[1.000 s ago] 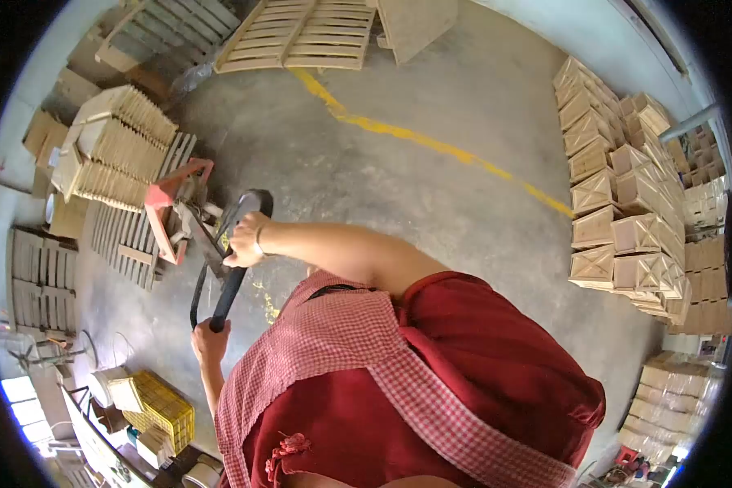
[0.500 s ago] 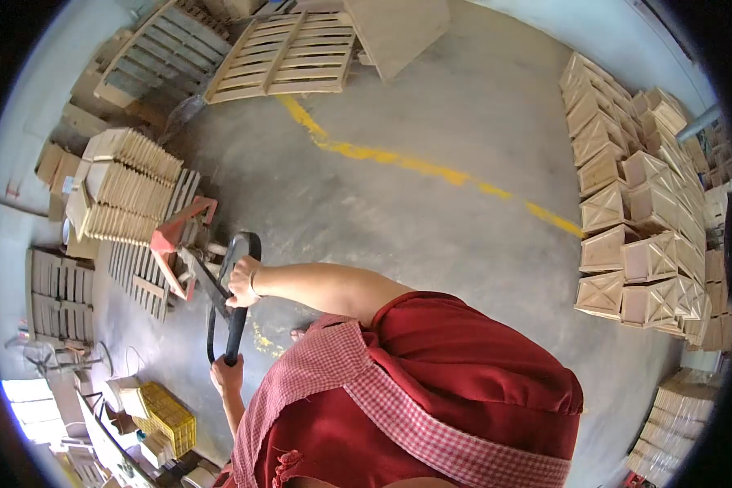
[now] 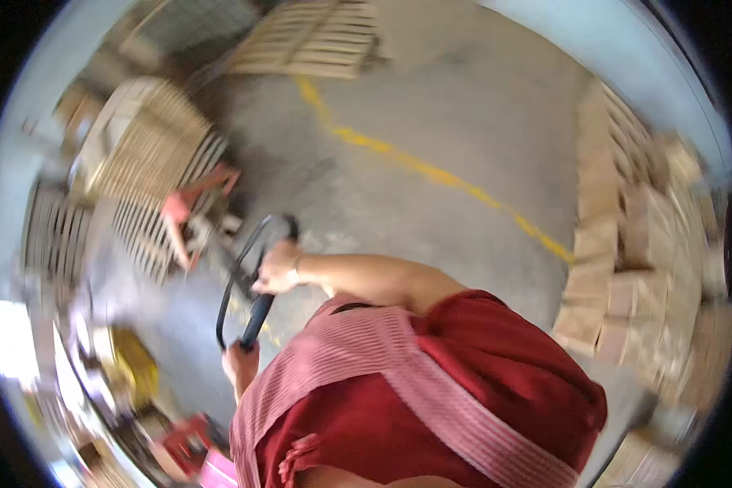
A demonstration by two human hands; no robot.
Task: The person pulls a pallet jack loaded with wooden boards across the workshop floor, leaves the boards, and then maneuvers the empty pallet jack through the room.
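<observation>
My right hand (image 3: 277, 267) is wrapped round the upper part of the black loop handle (image 3: 259, 311) of a pallet jack. My left hand (image 3: 241, 363) grips the lower end of the same handle. Beyond the handle is the jack's red frame (image 3: 176, 208), at the edge of a slatted wooden pallet (image 3: 141, 241). A tall stack of light wooden panels (image 3: 150, 142) rests on that pallet. The frame is blurred, so finer detail of the jack is lost.
Stacked wooden crates (image 3: 618, 268) line the right side. Slatted pallets (image 3: 313, 37) and a board (image 3: 423, 28) lie at the far end. A yellow line (image 3: 415, 165) crosses the concrete floor. At lower left are a yellow crate (image 3: 134, 366) and a red object (image 3: 185, 443).
The view has swung and blurred. My hands and the handle now appear further right, with both hands still on it. The red object at lower left has come into view.
</observation>
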